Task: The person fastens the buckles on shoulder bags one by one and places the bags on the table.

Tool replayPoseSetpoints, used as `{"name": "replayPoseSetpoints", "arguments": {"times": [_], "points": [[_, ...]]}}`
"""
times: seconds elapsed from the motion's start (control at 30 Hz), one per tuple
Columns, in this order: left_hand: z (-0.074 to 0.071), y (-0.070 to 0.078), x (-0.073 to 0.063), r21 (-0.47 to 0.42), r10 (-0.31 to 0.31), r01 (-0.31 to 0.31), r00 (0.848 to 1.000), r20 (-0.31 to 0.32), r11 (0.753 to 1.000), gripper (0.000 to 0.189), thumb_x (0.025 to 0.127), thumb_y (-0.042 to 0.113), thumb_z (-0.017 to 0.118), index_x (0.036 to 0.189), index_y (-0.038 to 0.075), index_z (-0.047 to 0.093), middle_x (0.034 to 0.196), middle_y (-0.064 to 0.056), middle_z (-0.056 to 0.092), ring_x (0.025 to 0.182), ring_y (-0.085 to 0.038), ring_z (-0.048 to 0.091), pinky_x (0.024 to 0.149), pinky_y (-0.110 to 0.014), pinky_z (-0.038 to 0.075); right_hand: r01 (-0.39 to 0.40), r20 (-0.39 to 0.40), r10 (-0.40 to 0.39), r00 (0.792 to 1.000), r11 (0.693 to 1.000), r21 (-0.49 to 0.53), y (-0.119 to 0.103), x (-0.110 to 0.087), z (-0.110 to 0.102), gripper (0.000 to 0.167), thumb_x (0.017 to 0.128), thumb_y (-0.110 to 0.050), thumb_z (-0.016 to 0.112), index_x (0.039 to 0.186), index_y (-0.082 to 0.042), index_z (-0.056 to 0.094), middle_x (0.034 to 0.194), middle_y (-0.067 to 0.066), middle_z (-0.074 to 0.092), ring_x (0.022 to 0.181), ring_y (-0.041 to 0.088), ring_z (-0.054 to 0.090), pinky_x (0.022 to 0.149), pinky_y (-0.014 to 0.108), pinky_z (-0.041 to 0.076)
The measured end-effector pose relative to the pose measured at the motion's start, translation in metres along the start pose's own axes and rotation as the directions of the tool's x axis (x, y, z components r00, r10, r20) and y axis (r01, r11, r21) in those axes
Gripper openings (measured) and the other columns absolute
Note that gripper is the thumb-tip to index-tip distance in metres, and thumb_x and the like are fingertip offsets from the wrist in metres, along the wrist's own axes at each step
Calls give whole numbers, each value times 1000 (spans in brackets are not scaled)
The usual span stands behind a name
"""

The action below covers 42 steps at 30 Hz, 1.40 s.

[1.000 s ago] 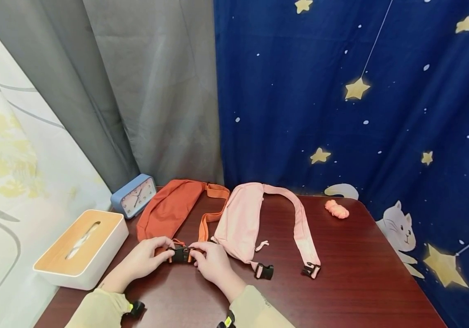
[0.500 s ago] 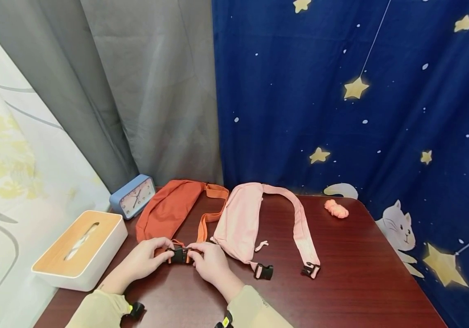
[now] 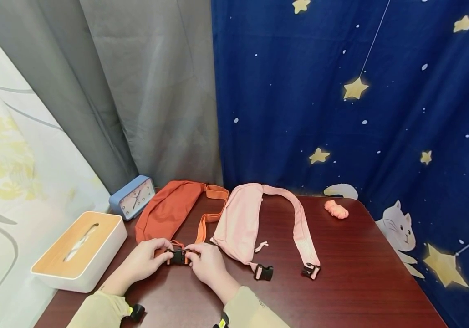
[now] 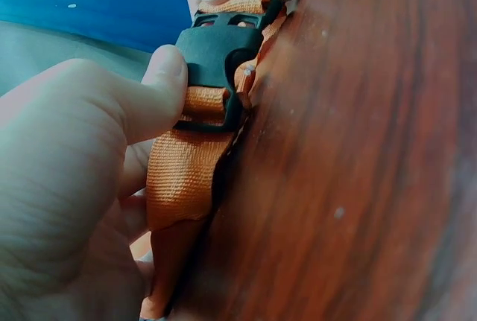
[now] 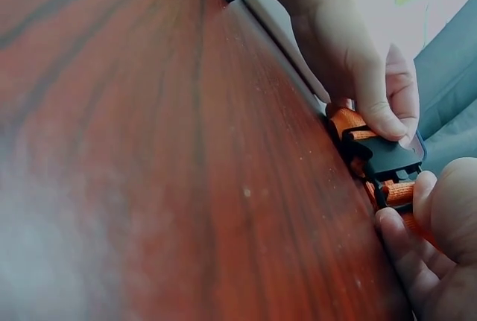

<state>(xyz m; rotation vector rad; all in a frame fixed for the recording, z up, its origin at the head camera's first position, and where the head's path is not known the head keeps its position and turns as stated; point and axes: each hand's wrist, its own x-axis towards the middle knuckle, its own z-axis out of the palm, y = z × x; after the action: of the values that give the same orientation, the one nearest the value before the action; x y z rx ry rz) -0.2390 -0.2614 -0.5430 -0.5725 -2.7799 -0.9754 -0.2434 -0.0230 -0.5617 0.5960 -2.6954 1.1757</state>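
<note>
head view gave me both hands over the near side of the table (image 3: pixel 361 291), close together with a black buckle (image 3: pixel 177 257) between them. the left hand (image 3: pixel 146 259) pinched one end of it and the right hand (image 3: pixel 209 264) pinched the other. on the left wrist camera i saw the left thumb pressed to the buckle's edge, with orange strap (image 4: pixel 182 176) running from that end past the fingers. on the right wrist camera the two halves looked joined at least partway; whether they were fully home, i could not tell.

the buckle sat at the near end of the orange bag (image 3: pixel 170 207). just right of that bag i had the pink bag (image 3: pixel 240 218) lying flat, with a black clip (image 3: pixel 264 272) by its near end and another clip (image 3: pixel 310 270) at the tip of its pink strap (image 3: pixel 299 216), the two well apart. farther right lay some coral yarn (image 3: pixel 336 209). on the left stood a blue clock (image 3: pixel 135 198) and, nearer me, a tissue box (image 3: pixel 104 259). behind everything hung a grey curtain (image 3: pixel 169 91) and a starry blue curtain (image 3: pixel 283 114).
</note>
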Motion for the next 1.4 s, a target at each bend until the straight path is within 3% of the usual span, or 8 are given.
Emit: {"name": "replayPoseSetpoints", "arguments": {"times": [0.07, 0.17, 0.37, 0.67, 1.07, 1.4], "points": [[0, 0, 0, 13, -1, 1, 1000, -1, 1000, 20, 98, 25, 85, 92, 36, 69, 89, 19, 65, 85, 2, 58, 78, -25, 49, 17, -18, -18, 1000, 999, -36, -1, 0, 1, 17, 103, -22, 77, 117, -23, 86, 96, -12, 79, 85, -8, 67, 100, 28, 57], [0, 2, 1, 23, -5, 5, 1000, -5, 1000, 21, 98, 26, 85, 91, 37, 68, 87, 20, 64, 85, 2, 58, 78, -25, 49, 50, -40, -52, 998, 997, -58, -3, 0, 3, 15, 101, -21, 79, 114, -23, 86, 101, -8, 83, 92, -1, 72, 88, 23, 57], [0, 2, 0, 30, -9, 9, 1000, -11, 1000, 21, 98, 25, 85, 90, 36, 69, 84, 19, 63, 82, 3, 57, 75, -25, 47, 58, -56, -60, 997, 997, -42, -6, 1, 7, 14, 99, -19, 81, 111, -22, 87, 101, -7, 84, 89, -2, 71, 78, 16, 54], [1, 2, 0, 21, -35, 35, 999, -14, 999, 22, 98, 25, 85, 88, 35, 68, 80, 20, 62, 79, 3, 56, 75, -24, 46, -9, -22, 13, 1000, 991, 132, -10, 2, 11, 14, 100, -14, 80, 112, -16, 86, 73, -7, 78, 59, -19, 55, 58, 8, 47], [-1, 2, -3, 12, -53, 52, 998, 34, 999, 19, 100, 25, 82, 92, 36, 68, 83, 19, 63, 81, 2, 58, 77, -24, 47, -42, 30, 37, 999, 982, 184, -9, 0, 10, 15, 102, -14, 78, 116, -15, 84, 76, -6, 78, 61, -17, 58, 59, 11, 48], [0, 2, -1, -32, -44, 45, 998, 35, 998, 9, 101, 29, 82, 103, 30, 73, 83, 14, 61, 65, 1, 45, 64, -24, 41, -56, 91, 38, 995, 976, 211, -9, 0, 1, 16, 104, -20, 76, 118, -17, 83, 76, -6, 77, 60, -12, 58, 57, 15, 48]]}}
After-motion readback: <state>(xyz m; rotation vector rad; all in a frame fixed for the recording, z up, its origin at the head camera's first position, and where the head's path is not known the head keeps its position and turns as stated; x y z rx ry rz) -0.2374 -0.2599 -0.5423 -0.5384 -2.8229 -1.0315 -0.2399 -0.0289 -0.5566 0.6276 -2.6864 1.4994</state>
